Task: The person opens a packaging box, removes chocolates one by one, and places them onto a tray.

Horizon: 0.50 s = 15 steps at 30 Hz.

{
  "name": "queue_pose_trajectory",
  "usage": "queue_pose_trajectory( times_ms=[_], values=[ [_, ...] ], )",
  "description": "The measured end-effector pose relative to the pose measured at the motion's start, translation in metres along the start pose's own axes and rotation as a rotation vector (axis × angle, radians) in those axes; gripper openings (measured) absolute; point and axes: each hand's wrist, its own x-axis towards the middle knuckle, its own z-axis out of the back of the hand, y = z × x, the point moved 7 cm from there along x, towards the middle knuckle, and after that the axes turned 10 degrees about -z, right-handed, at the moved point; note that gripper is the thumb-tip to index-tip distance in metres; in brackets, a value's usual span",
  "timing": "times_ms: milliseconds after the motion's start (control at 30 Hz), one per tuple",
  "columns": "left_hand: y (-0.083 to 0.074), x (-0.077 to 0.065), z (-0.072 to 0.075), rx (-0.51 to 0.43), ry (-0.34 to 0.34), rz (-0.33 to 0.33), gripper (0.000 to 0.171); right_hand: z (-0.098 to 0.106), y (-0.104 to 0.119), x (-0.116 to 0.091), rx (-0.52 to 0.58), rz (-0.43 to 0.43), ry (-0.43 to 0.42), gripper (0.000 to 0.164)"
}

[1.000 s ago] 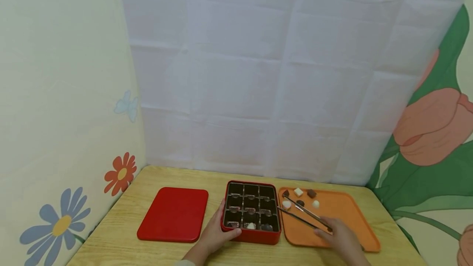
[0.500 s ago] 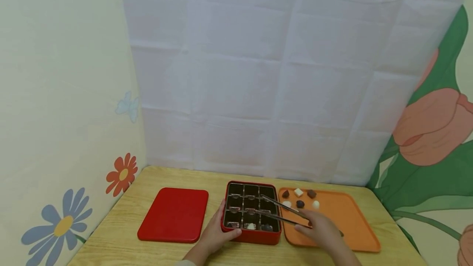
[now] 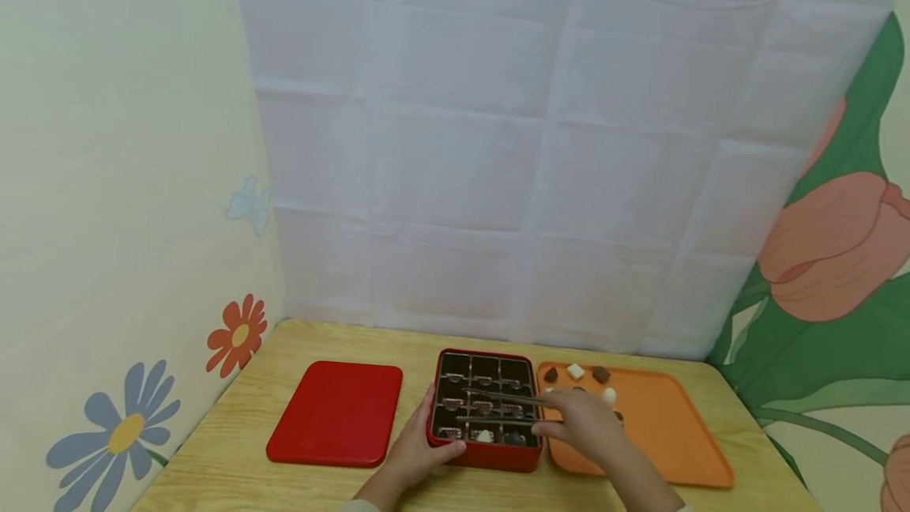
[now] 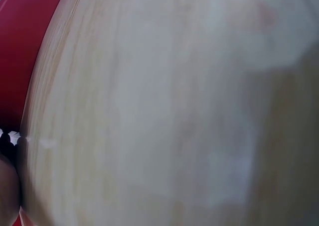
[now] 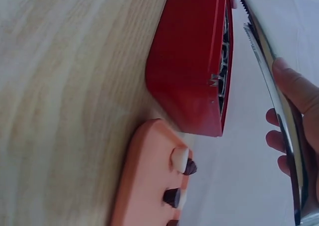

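Gripping the square red metal box (image 3: pixel 495 459) on the yellow wooden table (image 3: pixel 213 449) with the left hand (image 3: pixel 418 447), likely to stop sliding. Pinching long silver metal tongs (image 5: pixel 289 126), with 2 arms spread apart over the box, in the right hand (image 3: pixel 584 419), likely for easy squeezing.
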Motion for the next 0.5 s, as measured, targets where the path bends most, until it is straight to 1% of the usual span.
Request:
queue_pose_trajectory(
  times_ms=[67, 133, 233, 433, 500],
  values=[
    [0.000, 0.000, 0.000, 0.006, 0.003, 0.001, 0.112, 0.001, 0.006, 0.003, -0.042, 0.044, -0.007, 0.048],
    [0.000, 0.000, 0.000, 0.011, 0.003, 0.000, 0.112, 0.002, 0.012, 0.006, -0.069, 0.071, 0.000, 0.046],
    [0.001, 0.000, -0.001, 0.013, 0.004, -0.009, 0.112, 0.001, 0.019, 0.012, -0.106, 0.094, 0.029, 0.044],
    [-0.001, 0.000, -0.001, 0.012, -0.003, -0.028, 0.112, 0.005, 0.038, 0.023, -0.255, 0.150, 0.058, 0.040],
    [-0.001, 0.000, 0.000, 0.015, -0.006, -0.028, 0.112, 0.006, 0.043, 0.026, -0.294, 0.147, 0.077, 0.038]
  ],
)
